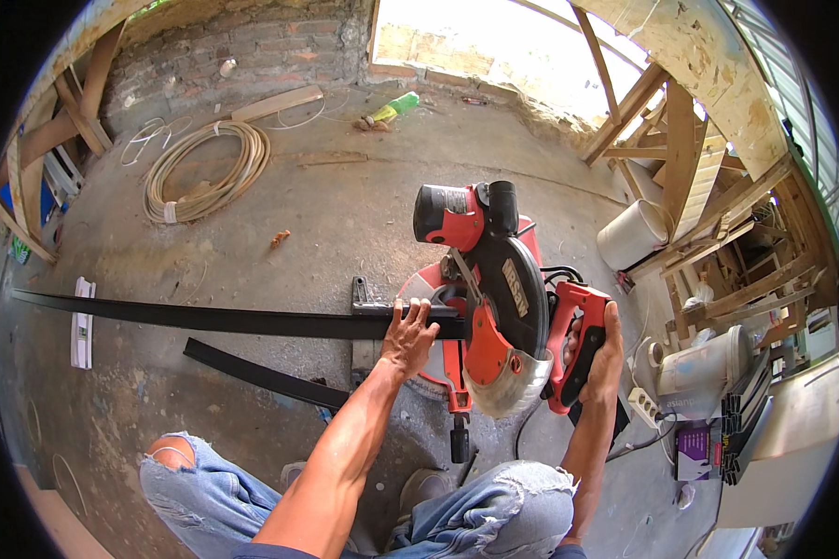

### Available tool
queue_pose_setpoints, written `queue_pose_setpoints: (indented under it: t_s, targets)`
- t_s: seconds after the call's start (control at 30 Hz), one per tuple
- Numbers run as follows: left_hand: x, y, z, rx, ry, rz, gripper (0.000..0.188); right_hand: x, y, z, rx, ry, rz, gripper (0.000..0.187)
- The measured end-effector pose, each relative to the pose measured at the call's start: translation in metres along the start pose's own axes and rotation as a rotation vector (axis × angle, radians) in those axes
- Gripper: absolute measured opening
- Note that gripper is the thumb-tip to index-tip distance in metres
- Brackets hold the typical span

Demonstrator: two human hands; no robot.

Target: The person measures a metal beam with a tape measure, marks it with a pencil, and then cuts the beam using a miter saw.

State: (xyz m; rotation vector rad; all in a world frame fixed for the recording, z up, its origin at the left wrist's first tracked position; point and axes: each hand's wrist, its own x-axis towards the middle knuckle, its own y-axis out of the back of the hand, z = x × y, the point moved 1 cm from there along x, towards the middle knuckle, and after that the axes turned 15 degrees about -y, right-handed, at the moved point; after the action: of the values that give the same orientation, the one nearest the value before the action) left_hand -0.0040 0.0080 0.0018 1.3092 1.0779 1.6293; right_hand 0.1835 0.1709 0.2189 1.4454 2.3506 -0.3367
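Left grip: our fingers close over the long black strip, palm down, just left of the blade.
Right grip: our fingers wrap the red-and-black handle of the saw, holding it fast.
Saw: we have the red-and-black miter saw on the floor in front of our knees, its silver guard toward us.
Long strip: it lies across the saw's base, running far out to our left above a white block; whether they touch, we cannot tell. Its right end goes out of sight at the blade guard.
Short strip: a shorter black strip lies on the floor on our side of the long one, its right end reaching our left forearm.
Far floor: we see a coil of tan hose and, beyond the saw, a green bottle on its side near the brick wall.
Right side: a tilted white bucket sits by wooden framing; nearer us lies a white power strip.
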Motion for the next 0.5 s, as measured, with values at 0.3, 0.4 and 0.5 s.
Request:
queue_pose_setpoints:
  t_s: [0.3, 0.4, 0.5]
  targets:
    - [0.0003, 0.0007, 0.0002, 0.009, -0.006, -0.002, 0.030, 0.0038, 0.0013, 0.0021, 0.001, 0.025, -0.017, 0.063]
    - [0.0004, 0.0002, 0.0002, 0.016, -0.008, 0.001, 0.031, 0.0057, 0.0040, 0.0034, -0.015, 0.027, -0.001, 0.066]
    - [0.0003, -0.0009, -0.0003, 0.016, -0.006, 0.007, 0.031, 0.0078, 0.0059, 0.0051, -0.030, 0.030, 0.000, 0.067]
